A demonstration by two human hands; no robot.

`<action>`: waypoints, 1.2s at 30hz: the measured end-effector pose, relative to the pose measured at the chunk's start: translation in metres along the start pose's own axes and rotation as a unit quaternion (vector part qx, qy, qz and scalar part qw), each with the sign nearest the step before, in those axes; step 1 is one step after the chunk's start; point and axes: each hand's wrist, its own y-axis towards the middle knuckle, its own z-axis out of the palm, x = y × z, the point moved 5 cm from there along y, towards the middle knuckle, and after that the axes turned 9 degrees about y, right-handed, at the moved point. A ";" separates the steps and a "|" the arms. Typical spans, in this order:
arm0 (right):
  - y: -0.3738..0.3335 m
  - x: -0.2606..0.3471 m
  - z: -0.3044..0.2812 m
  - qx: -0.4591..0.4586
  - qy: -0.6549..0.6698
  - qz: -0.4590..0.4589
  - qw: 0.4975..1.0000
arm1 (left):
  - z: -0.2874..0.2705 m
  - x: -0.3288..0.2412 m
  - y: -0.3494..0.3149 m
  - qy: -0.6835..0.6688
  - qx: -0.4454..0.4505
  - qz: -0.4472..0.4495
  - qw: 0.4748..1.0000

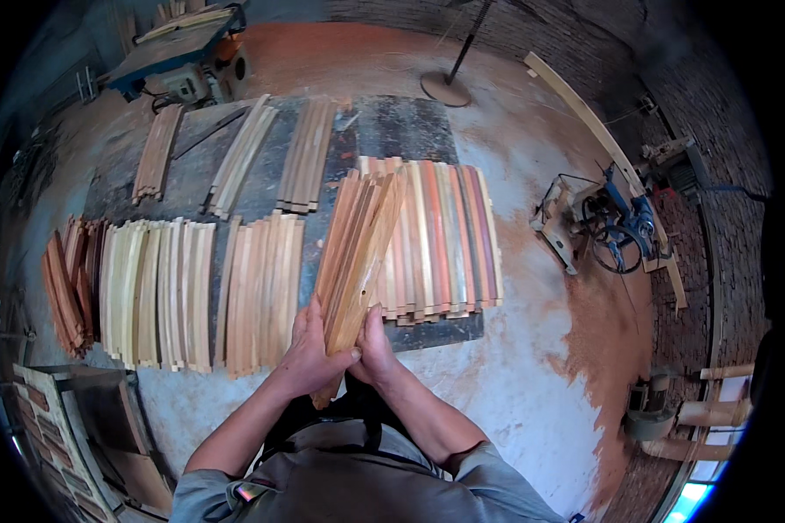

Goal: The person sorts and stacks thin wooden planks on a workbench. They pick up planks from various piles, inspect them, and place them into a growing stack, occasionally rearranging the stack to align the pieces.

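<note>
Between my two hands I hold a bundle of long wooden strips (358, 253), pointing away from me over the table. My left hand (310, 347) wraps the near end from the left, its thumb lying across the wood. From the right side my right hand (373, 350) closes on the same bundle. The top strip is light brown with a small dark hole. Right behind the bundle lies a wide row of multicoloured strips (445, 240), with red, cream and purple-brown tones. Left of my left hand is a row of pinkish-tan strips (262, 292).
Pale strips (161, 292) and dark red strips (78, 283) lie farther left on the dark table (392, 118). Smaller stacks (305, 157) lie at the back. A saw table (174, 52) stands far left, a blue machine (615, 218) right, and a wooden rack (61, 427) near left.
</note>
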 end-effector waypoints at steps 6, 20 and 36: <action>0.025 -0.064 0.020 -0.019 -0.038 0.077 0.996 | -0.044 0.053 -0.037 0.017 -0.042 -0.069 0.997; 0.086 -0.116 0.073 0.043 -0.136 0.049 0.988 | -0.303 0.235 -0.173 0.007 -0.321 -0.162 0.933; 0.053 -0.096 0.006 -0.207 -0.248 0.062 0.944 | -0.522 0.464 -0.244 0.326 -0.343 -0.347 0.810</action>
